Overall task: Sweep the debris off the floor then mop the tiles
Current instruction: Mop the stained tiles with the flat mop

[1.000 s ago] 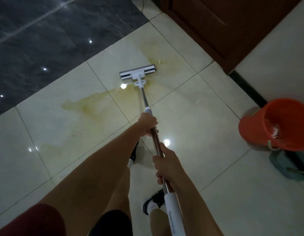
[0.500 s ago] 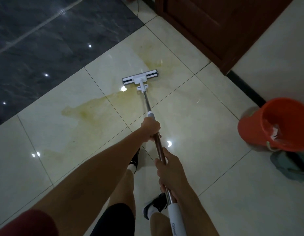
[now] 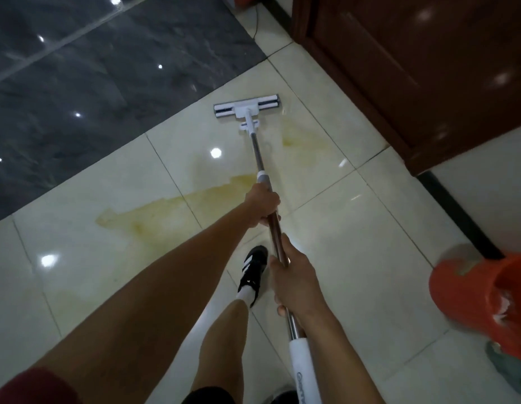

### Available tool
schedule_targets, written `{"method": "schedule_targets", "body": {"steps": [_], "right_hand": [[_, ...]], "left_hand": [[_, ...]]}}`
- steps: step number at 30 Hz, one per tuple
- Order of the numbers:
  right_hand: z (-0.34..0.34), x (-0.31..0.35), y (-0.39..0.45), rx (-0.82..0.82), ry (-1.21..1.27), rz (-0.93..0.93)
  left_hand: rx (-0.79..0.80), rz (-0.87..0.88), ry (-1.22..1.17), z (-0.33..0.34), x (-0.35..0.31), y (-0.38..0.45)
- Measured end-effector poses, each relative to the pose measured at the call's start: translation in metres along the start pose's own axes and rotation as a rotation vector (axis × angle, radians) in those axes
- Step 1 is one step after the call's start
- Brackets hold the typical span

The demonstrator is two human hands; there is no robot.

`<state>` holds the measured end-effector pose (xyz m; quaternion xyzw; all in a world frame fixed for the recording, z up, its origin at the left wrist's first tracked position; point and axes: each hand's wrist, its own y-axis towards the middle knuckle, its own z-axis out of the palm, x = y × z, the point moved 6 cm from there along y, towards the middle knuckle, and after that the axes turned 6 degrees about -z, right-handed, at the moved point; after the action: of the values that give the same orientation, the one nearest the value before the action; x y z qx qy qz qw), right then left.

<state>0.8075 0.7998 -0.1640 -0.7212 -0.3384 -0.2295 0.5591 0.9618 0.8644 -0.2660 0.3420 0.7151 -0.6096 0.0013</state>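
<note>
A flat mop with a white head [image 3: 247, 107] lies on the cream tiles [image 3: 335, 234], its metal pole [image 3: 262, 163] running back toward me. My left hand [image 3: 262, 204] grips the pole further down toward the head, just behind a grey collar. My right hand [image 3: 294, 279] grips the pole nearer to me, above the white handle sleeve [image 3: 301, 371]. A yellowish stain [image 3: 154, 215] spreads across the tiles to the left of the pole, with a fainter patch [image 3: 300, 135] right of the mop head.
An orange bucket [image 3: 469, 298] stands at the right edge beside a grey cloth [image 3: 507, 371]. A dark wooden door [image 3: 414, 68] and a white wall with black skirting [image 3: 457, 217] close the right side. Dark marble flooring [image 3: 93, 91] lies beyond. My shoe [image 3: 252, 271] is under the pole.
The mop head has slid forward, away from me, past the stain toward the dark floor edge. Both hands kept their grip on the pole, and my foot stepped forward.
</note>
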Motion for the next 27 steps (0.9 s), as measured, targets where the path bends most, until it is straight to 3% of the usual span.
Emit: {"method": "schedule_targets", "body": {"steps": [8,14,21,27], "right_hand": [[-0.023,0.112,0.175,0.009,0.166,0.061],[-0.030,0.162,0.240,0.016,0.194,0.123],[-0.042,0.151,0.219,0.030,0.152,0.086],[-0.047,0.079,0.151,0.002,0.119,0.059]], "left_hand": [[-0.009,0.056,0.010,-0.070,-0.171,0.107],[-0.009,0.067,0.017,-0.102,-0.239,0.138],[-0.004,0.053,0.019,-0.083,-0.227,0.120],[0.076,0.027,0.102,-0.025,-0.169,0.062]]}}
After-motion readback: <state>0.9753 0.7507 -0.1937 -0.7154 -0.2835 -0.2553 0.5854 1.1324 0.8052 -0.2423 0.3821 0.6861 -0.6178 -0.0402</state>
